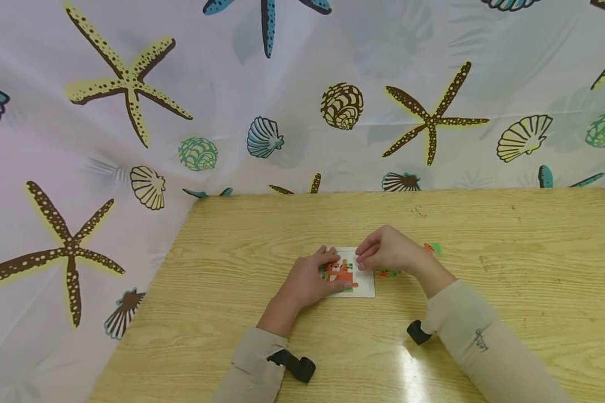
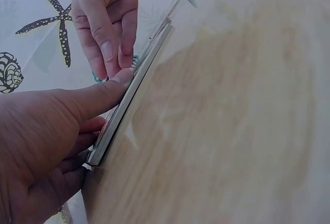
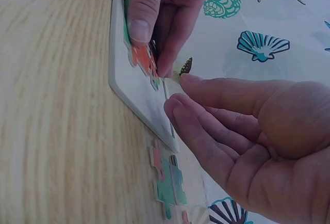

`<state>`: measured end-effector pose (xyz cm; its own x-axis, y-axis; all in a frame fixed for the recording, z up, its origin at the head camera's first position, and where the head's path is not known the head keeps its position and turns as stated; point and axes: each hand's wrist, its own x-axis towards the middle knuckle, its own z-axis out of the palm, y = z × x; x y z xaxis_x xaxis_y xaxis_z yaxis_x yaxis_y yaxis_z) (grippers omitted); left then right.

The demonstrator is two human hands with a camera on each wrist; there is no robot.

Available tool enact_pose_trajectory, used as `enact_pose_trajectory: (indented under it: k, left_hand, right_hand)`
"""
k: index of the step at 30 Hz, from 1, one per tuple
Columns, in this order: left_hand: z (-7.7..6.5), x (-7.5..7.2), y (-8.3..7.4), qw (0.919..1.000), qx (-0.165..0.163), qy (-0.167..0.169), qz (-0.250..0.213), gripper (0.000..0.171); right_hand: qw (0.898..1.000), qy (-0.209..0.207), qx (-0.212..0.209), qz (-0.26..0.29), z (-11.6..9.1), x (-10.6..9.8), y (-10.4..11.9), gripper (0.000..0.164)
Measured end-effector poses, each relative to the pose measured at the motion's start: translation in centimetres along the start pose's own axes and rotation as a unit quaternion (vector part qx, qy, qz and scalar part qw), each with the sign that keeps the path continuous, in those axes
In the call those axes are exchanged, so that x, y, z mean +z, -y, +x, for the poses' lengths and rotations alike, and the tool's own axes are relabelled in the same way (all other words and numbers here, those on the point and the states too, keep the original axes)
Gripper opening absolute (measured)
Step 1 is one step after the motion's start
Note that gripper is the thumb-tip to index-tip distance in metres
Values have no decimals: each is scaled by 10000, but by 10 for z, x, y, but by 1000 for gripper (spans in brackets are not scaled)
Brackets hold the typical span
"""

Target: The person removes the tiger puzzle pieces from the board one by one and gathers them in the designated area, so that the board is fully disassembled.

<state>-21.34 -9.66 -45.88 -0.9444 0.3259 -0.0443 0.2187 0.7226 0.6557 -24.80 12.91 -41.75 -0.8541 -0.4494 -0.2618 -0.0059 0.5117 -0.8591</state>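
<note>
A white puzzle board (image 1: 365, 288) lies on the table with a partly assembled puzzle (image 1: 340, 273) of an orange animal on green. My left hand (image 1: 310, 277) rests across the board's left side, thumb and fingers spread and pressing on the joined pieces. Over the board's right part hovers my right hand (image 1: 390, 249). In the right wrist view the right hand (image 3: 247, 131) has its thumb and fingertips bent loosely toward each other, a gap between them and no piece seen there. The left hand (image 3: 167, 17) touches the orange pieces in that view.
Loose puzzle pieces (image 3: 167, 182) lie on the table just beyond the board's right end. Another loose piece (image 1: 436, 248) shows behind the right wrist. The wooden table (image 1: 222, 252) meets a hanging cloth (image 1: 292, 84) printed with starfish and shells.
</note>
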Motion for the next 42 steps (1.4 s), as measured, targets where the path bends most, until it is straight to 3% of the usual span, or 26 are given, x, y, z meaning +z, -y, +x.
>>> enact_pose_trajectory:
  k: [10,17,27,42]
  left_hand:
    - [2,-2,-4,10000,4,-67,-2,74]
    - [1,-1,-5,9999,-38,8,-103,72]
    - [-2,0,-2,9998,70,-6,-207,70]
    - [-2,0,0,9997,147,-32,-201,66]
  right_hand:
    - [9999,-110,-50,-56,5,6,1,28]
    - [9996,-285,17,-85,7,11,1,20]
    - [9973,-438,117,-575,9,18,5,17]
    - [9981,-514,-25,-338,10,24,4,19]
